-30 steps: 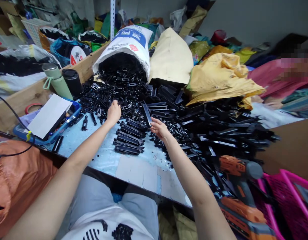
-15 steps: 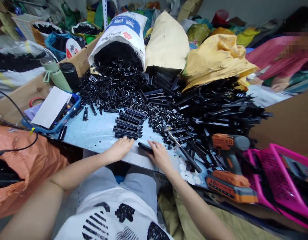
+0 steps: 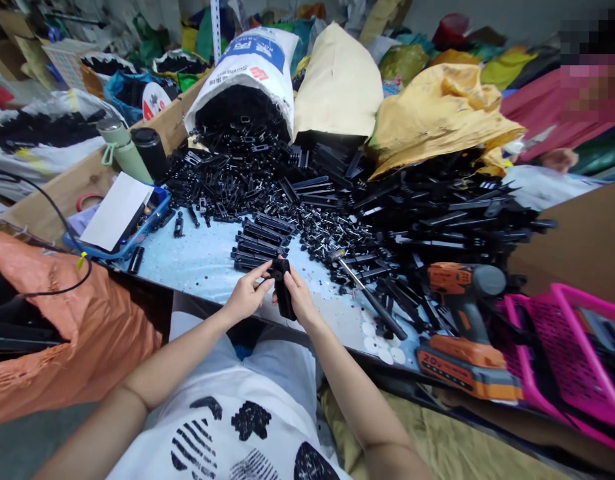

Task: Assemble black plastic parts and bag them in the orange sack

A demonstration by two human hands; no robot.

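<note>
At the table's [image 3: 202, 263] near edge, the left hand [image 3: 248, 295] pinches the top end of 1 black plastic strip [image 3: 284, 297] while the right hand [image 3: 301, 301] grips its side. A stack of strips [image 3: 260, 240] lies just beyond, and an orange drill [image 3: 462, 320] lies near the right edge.

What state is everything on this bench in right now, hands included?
Left hand, gripping the black part.
Right hand, gripping the same part.
Sack, open, on its side, spilling pieces.
Green bottle, upright, capped.
Drill, resting at the table edge, untouched.
Stack of bars, neat, untouched.
</note>
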